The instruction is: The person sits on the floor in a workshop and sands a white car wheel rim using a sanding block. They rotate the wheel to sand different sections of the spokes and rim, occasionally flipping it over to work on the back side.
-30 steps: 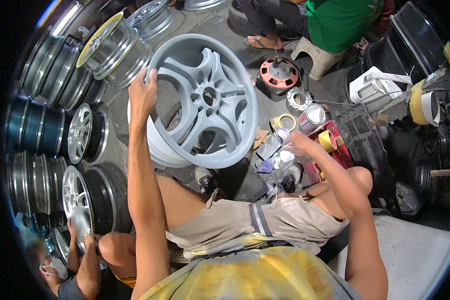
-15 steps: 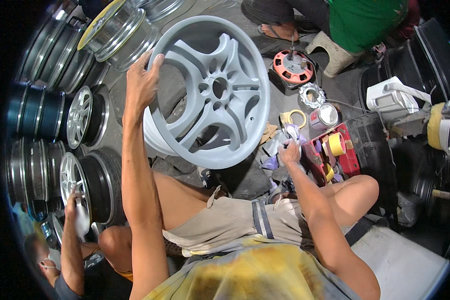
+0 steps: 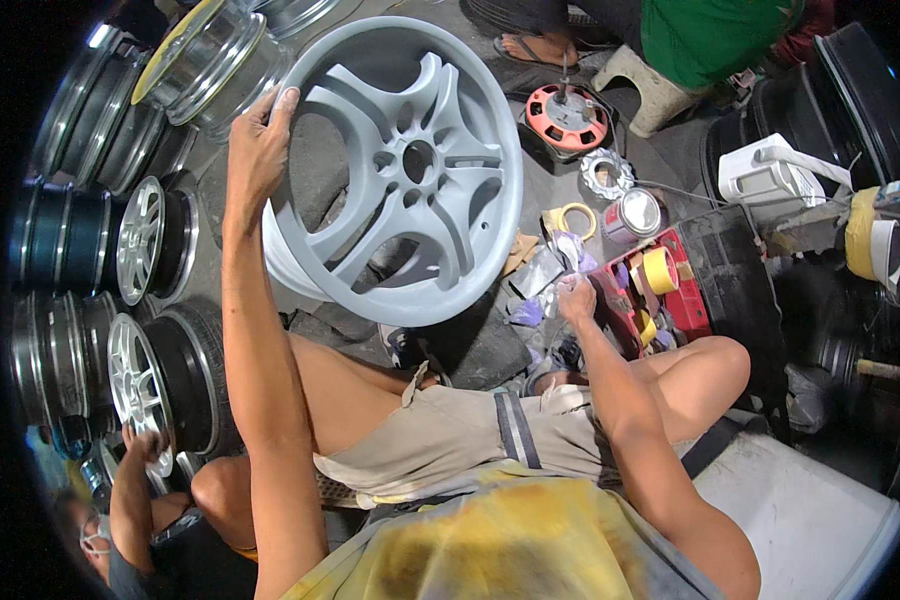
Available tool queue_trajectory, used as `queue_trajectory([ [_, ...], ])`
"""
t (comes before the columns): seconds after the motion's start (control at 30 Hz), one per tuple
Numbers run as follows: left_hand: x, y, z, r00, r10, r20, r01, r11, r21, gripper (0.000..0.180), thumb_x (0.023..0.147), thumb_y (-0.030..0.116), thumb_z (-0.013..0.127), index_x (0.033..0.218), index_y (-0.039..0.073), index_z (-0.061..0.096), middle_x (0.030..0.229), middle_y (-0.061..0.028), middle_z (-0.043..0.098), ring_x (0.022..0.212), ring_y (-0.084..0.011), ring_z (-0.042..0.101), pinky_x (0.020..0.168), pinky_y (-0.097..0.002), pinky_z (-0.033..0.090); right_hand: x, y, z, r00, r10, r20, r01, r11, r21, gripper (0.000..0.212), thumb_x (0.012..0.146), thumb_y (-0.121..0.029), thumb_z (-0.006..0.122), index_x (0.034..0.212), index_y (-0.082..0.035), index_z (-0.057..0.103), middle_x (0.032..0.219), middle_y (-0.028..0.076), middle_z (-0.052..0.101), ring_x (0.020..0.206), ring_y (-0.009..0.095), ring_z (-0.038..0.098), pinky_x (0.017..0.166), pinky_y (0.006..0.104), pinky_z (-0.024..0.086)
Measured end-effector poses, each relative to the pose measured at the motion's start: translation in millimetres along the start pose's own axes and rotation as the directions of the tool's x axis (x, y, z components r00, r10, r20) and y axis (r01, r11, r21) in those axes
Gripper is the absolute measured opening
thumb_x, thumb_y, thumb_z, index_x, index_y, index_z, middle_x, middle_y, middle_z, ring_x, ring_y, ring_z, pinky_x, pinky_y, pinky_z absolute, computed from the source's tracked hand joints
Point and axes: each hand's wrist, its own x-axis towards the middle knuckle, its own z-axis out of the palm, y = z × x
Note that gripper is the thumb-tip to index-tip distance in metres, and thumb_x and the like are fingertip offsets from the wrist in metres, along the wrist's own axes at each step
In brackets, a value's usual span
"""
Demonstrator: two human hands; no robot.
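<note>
A grey wheel rim (image 3: 362, 118) with wide split spokes stands tilted in front of me. My left hand (image 3: 260, 145) is closed round its upper left edge, thumb at the lip. Over to the right, my right hand (image 3: 577, 298) has its fingers pinched together beside crumpled purple-and-white scraps (image 3: 572, 250). What those fingers hold, if anything, is too small to make out. Close by lie a roll of masking tape (image 3: 577, 221), a round tin (image 3: 632, 216) and a red crate (image 3: 685, 262) holding a yellow tape roll (image 3: 660, 271).
Several rims stand stacked at the left, including a silver spoked wheel (image 3: 140, 385) touched by a co-worker's hand (image 3: 147, 446). An orange-and-grey round device (image 3: 566, 118) and a toothed metal ring (image 3: 607, 174) lie beyond the tin. Someone in green sits near a stool (image 3: 650, 90).
My view has shifted slightly, so most things sit farther left. My left hand keeps its hold on the rim. The co-worker's hand has moved lower on the silver wheel; the white patch beneath it is gone.
</note>
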Motion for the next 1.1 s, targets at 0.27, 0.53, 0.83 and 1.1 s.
queue_trajectory([
  [0.27, 2.6, 7.7, 8.9, 0.999, 0.034, -0.009, -0.034, 0.999, 0.034, 0.044, 0.100, 0.034, 0.060, 0.126, 0.000, 0.067, 0.103, -0.0114, 0.073, 0.096, -0.0157, 0.063, 0.091, -0.0305, 0.048, -11.3, 18.4, -14.5, 0.962, 0.111, 0.248, -0.079, 0.988, -0.136, 0.026, 0.078, -0.024, 0.074, 0.100, -0.012, 0.070, 0.105, 0.019, 0.072, 0.103, 0.038, 0.067, 0.091, 0.0448, 0.052],
  [0.53, 4.0, 13.4, 11.7, 1.000, 0.020, -0.022, -0.019, 0.999, 0.041, 0.045, 0.101, 0.037, 0.060, 0.127, 0.001, 0.067, 0.104, -0.0096, 0.073, 0.097, -0.0153, 0.063, 0.093, -0.0299, 0.047, -19.6, 0.4, -2.3, 0.729, 0.024, 0.684, 0.373, 0.824, -0.426, 0.037, 0.079, -0.033, 0.072, 0.106, -0.007, 0.075, 0.113, 0.023, 0.070, 0.107, 0.035, 0.068, 0.092, 0.0444, 0.054],
  [0.83, 1.7, 6.0, 5.9, 0.999, 0.025, -0.028, -0.023, 0.997, 0.069, 0.045, 0.100, 0.035, 0.060, 0.127, -0.001, 0.066, 0.104, -0.0106, 0.073, 0.097, -0.0161, 0.063, 0.092, -0.0301, 0.047, -58.2, -7.0, 19.7, 0.542, 0.022, 0.840, 0.643, 0.632, -0.432, 0.040, 0.070, -0.025, 0.079, 0.104, -0.004, 0.075, 0.102, 0.018, 0.074, 0.096, 0.033, 0.072, 0.083, 0.0418, 0.058],
  [1.1, 5.5, -0.5, 5.6, 0.999, 0.039, -0.022, -0.038, 0.998, 0.043, 0.045, 0.100, 0.036, 0.060, 0.127, 0.001, 0.067, 0.104, -0.0113, 0.073, 0.097, -0.0170, 0.064, 0.093, -0.0311, 0.047, 18.3, -1.1, -27.5, 0.698, -0.050, 0.714, 0.065, 0.998, 0.006, 0.042, 0.074, -0.037, 0.083, 0.105, -0.011, 0.074, 0.091, 0.016, 0.074, 0.083, 0.036, 0.071, 0.081, 0.0430, 0.057],
])
